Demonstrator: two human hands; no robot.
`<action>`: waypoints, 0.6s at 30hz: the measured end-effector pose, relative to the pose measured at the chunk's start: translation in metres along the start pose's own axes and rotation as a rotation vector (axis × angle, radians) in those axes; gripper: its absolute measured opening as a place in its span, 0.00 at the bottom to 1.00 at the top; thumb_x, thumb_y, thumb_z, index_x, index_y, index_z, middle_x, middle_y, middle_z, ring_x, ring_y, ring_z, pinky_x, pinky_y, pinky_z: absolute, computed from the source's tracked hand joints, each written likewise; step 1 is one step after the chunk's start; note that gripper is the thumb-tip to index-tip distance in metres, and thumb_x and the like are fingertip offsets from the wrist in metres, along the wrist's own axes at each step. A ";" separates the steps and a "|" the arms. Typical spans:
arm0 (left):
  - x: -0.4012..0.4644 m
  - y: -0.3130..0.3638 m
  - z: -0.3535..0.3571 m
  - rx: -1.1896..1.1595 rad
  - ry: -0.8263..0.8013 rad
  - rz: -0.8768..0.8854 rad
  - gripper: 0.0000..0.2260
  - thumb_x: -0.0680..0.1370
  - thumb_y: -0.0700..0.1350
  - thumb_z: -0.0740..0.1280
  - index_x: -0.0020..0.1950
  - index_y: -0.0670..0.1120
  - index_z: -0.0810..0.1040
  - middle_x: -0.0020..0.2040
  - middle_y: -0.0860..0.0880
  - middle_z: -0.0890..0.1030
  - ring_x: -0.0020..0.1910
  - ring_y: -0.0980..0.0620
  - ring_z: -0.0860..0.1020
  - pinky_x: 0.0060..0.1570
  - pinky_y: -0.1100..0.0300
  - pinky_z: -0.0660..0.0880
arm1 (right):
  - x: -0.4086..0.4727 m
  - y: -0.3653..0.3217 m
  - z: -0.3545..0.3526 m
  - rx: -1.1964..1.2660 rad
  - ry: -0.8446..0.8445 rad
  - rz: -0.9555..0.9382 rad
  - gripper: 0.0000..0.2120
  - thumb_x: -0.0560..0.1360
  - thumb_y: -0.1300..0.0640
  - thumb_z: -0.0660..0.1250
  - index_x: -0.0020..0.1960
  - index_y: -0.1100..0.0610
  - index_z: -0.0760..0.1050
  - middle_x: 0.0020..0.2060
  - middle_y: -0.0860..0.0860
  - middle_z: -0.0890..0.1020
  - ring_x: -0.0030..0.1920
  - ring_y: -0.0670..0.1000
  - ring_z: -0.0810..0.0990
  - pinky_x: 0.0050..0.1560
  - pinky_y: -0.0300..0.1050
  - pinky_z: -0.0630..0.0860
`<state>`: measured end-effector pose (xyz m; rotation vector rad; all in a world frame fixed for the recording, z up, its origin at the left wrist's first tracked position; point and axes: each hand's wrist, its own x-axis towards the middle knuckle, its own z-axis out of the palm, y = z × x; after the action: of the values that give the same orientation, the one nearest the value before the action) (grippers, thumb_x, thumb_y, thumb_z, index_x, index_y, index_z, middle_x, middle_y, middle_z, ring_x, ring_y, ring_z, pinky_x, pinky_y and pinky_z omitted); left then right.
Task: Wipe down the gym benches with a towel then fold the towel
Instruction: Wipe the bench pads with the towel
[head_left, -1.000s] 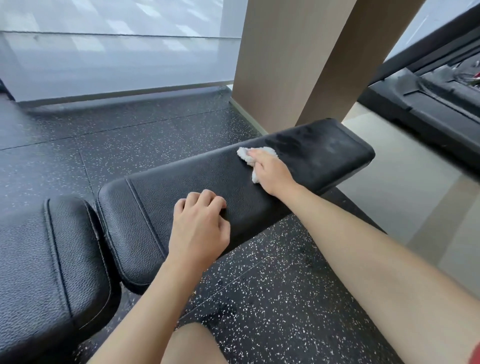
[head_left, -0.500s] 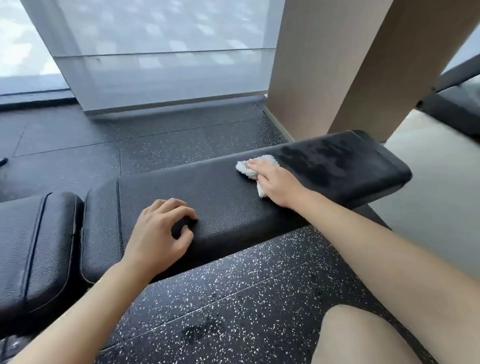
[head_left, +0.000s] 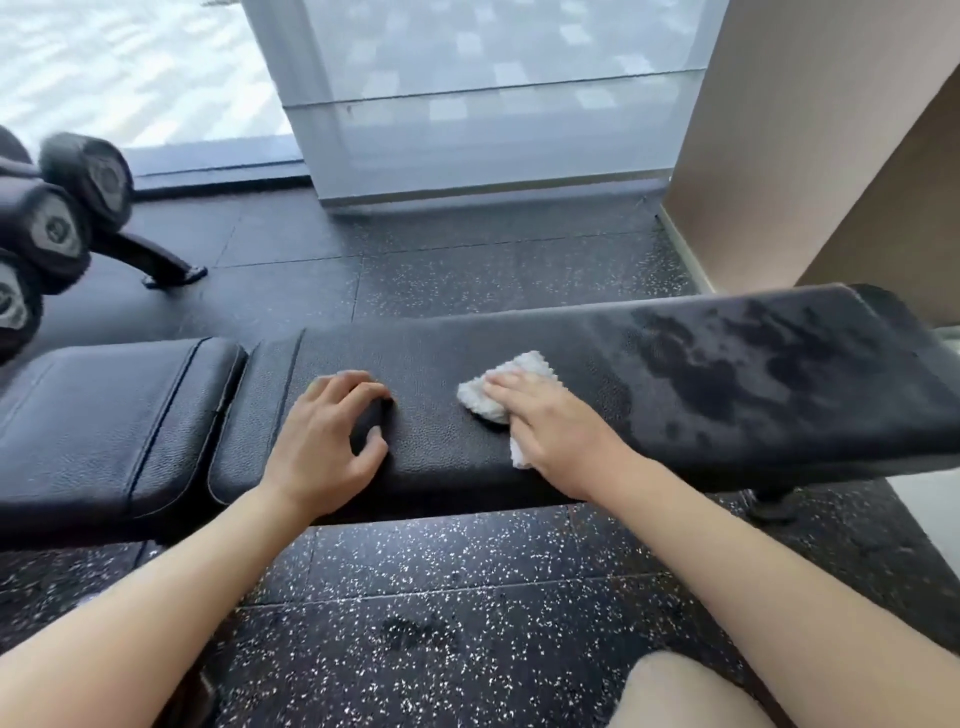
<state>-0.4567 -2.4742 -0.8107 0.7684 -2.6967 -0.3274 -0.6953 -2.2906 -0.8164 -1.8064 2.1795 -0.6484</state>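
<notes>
– fingers (head_left: 511, 385) of the right hand (head_left: 558, 431) lie flat, pressing the towel (head_left: 511, 382) at mid bench pad (head_left: 519, 338); left hand (head_left: 324, 441) rests curled, empty.
– wiping step, i'd judge. next, sweep toward nine o'clock, the dry end.

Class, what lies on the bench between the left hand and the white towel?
Head view: only bare black bench pad lies between left hand and crumpled white towel.
</notes>
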 end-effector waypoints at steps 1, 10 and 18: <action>0.000 0.000 0.000 0.007 0.003 -0.001 0.19 0.73 0.49 0.65 0.63 0.48 0.78 0.63 0.50 0.77 0.62 0.45 0.74 0.67 0.50 0.70 | 0.004 0.018 -0.010 0.009 0.031 0.047 0.24 0.81 0.63 0.56 0.77 0.59 0.68 0.78 0.53 0.67 0.80 0.51 0.61 0.79 0.35 0.45; 0.002 -0.006 0.004 -0.058 0.057 0.015 0.18 0.72 0.48 0.65 0.61 0.47 0.75 0.62 0.50 0.77 0.61 0.46 0.75 0.67 0.52 0.70 | 0.157 -0.051 0.033 -0.091 0.017 0.066 0.25 0.75 0.54 0.64 0.72 0.54 0.73 0.67 0.52 0.78 0.70 0.55 0.73 0.73 0.49 0.64; 0.009 -0.013 0.012 -0.031 0.095 0.045 0.13 0.71 0.49 0.63 0.55 0.50 0.74 0.58 0.52 0.76 0.55 0.46 0.74 0.59 0.49 0.72 | 0.022 -0.037 0.028 -0.017 0.023 -0.051 0.25 0.79 0.59 0.56 0.77 0.55 0.70 0.77 0.49 0.70 0.79 0.49 0.62 0.81 0.45 0.52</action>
<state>-0.4622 -2.4881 -0.8230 0.6960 -2.6098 -0.3134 -0.6547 -2.3222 -0.8208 -1.8773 2.1663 -0.6673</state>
